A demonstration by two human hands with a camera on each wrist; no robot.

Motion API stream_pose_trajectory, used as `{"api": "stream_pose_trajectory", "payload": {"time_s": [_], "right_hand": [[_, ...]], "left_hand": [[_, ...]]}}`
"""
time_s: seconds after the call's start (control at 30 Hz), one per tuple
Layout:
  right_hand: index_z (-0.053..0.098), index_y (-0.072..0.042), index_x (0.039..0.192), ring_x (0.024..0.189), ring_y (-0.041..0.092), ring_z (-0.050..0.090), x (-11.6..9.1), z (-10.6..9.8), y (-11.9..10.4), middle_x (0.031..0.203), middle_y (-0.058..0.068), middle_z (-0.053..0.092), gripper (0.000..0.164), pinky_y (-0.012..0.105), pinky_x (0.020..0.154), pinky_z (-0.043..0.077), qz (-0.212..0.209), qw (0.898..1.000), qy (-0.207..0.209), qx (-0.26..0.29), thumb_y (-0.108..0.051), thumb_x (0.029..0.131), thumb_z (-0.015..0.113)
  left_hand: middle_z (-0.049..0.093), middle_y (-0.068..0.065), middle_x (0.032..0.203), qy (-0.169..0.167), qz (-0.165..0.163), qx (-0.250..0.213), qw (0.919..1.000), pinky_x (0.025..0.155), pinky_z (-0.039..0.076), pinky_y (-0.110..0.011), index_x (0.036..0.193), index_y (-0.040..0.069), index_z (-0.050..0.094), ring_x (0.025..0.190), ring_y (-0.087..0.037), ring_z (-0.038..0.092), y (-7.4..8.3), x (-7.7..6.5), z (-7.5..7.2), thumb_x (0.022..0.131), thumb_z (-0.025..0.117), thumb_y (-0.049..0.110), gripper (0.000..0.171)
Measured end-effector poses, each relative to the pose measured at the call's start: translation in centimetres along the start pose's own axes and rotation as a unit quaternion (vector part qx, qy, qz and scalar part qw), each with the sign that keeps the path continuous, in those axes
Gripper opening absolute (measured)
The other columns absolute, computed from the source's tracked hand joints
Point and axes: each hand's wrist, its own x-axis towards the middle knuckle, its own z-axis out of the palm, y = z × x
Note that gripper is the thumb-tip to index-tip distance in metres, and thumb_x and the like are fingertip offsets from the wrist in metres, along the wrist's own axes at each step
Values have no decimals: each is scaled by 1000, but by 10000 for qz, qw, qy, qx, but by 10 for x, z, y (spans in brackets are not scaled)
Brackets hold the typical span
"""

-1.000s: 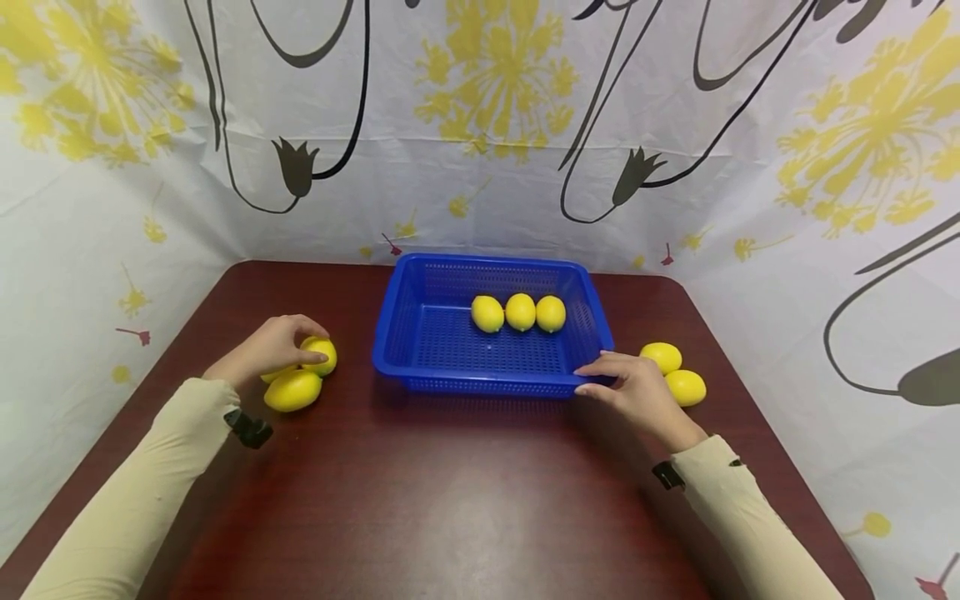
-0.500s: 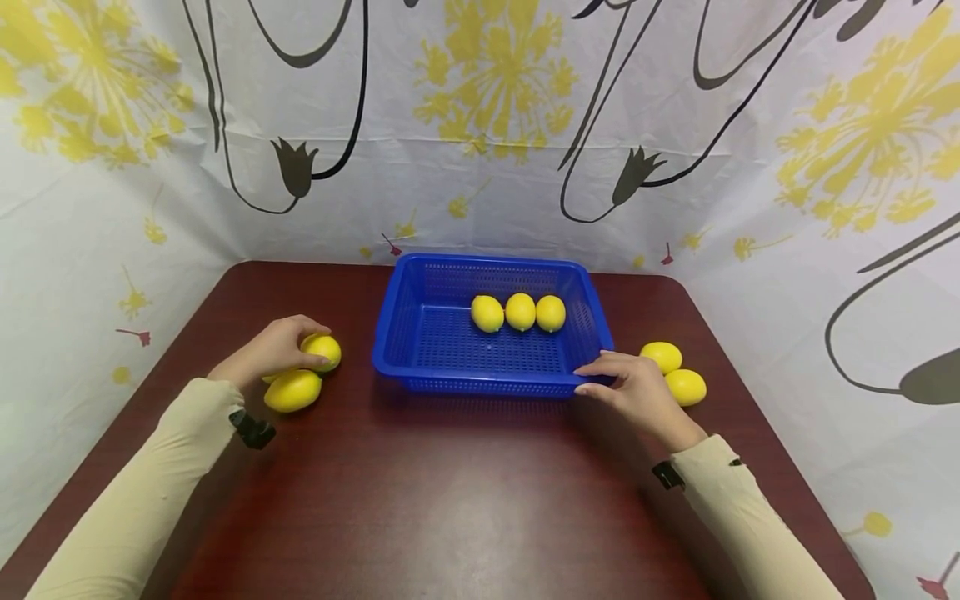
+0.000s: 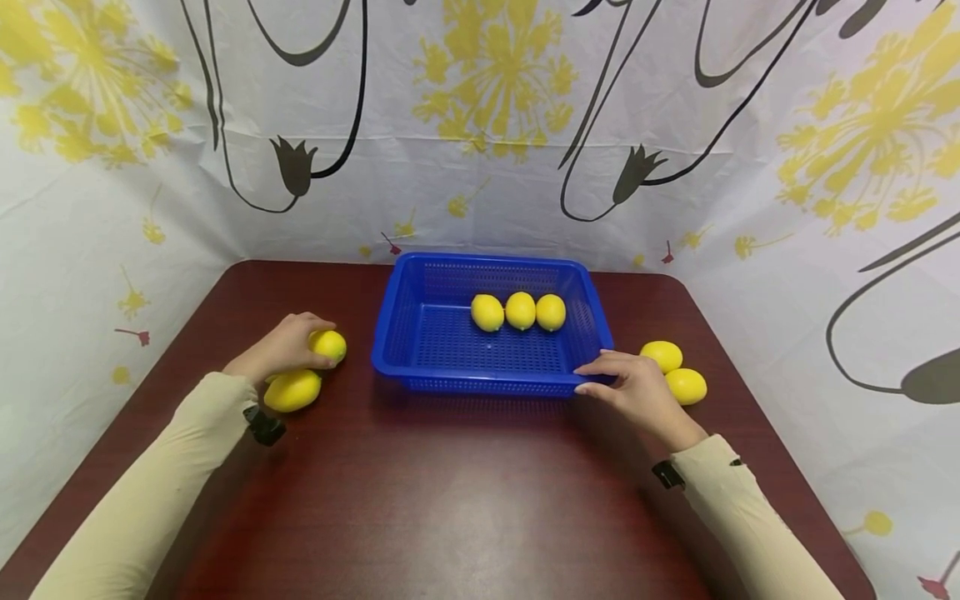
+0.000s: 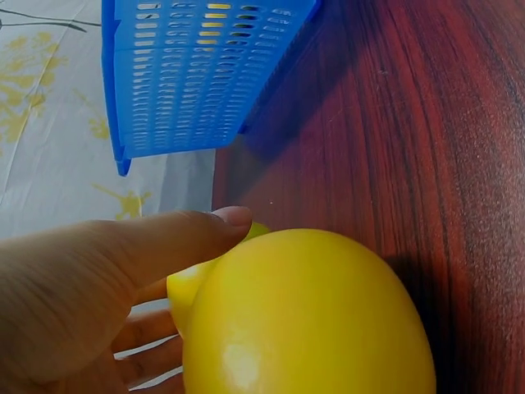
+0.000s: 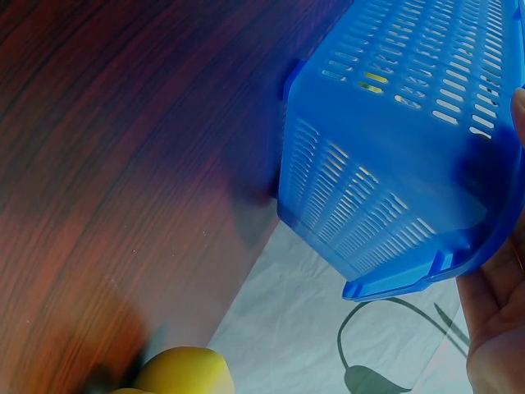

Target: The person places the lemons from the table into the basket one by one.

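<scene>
At the left of the head view, my left hand (image 3: 279, 351) holds a lemon (image 3: 328, 346) between thumb and fingers. Another lemon (image 3: 293, 391) lies on the table just in front of that hand, with a bit of a third showing behind it. In the left wrist view the near lemon (image 4: 312, 320) largely covers the held one (image 4: 187, 287). A blue perforated basket (image 3: 465, 377) stands at the table's middle, three lemons (image 3: 521, 312) in a row inside. My right hand (image 3: 641, 396) pinches the basket's rim at its front right corner.
Two more lemons (image 3: 686, 387) lie beyond my right hand, near the right edge of the dark red table (image 3: 465, 500). A white patterned cloth (image 3: 480, 200) hangs around the back and sides.
My left hand has shifted slightly to the right and away from me, carrying the lemon off the others beside it. My right hand and the basket have stayed in place.
</scene>
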Motion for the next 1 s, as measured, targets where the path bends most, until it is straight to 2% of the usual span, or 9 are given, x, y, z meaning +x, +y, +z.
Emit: {"api": "stream_pose_trajectory", "payload": {"time_s": [0.4,0.8,1.0], "right_hand": [[80,-19,100,113,33,67,0,0,-1,94,-1,78,25,26,67,60,14,10000,-2,-46,-20,75,85],[80,-16,100,114,35,67,0,-2,-2,98,4,77,26,25,66,60,56,10000,-31,-23,-18,75,86],[80,-18,100,114,34,67,-1,0,-2,99,4,77,26,25,66,60,119,9999,-20,-9,-19,75,86]], "left_hand": [[53,-34,135,210,-89,250,9994,107,37,-64,136,-8,53,124,-54,44,6,2,3,81,79,22,68],[52,-32,137,148,-202,234,9994,105,40,-63,138,-5,53,124,-51,43,7,8,7,82,78,22,67],[53,-33,134,193,-150,318,9992,105,40,-63,137,-6,53,122,-52,44,5,10,10,79,80,21,69]]}}
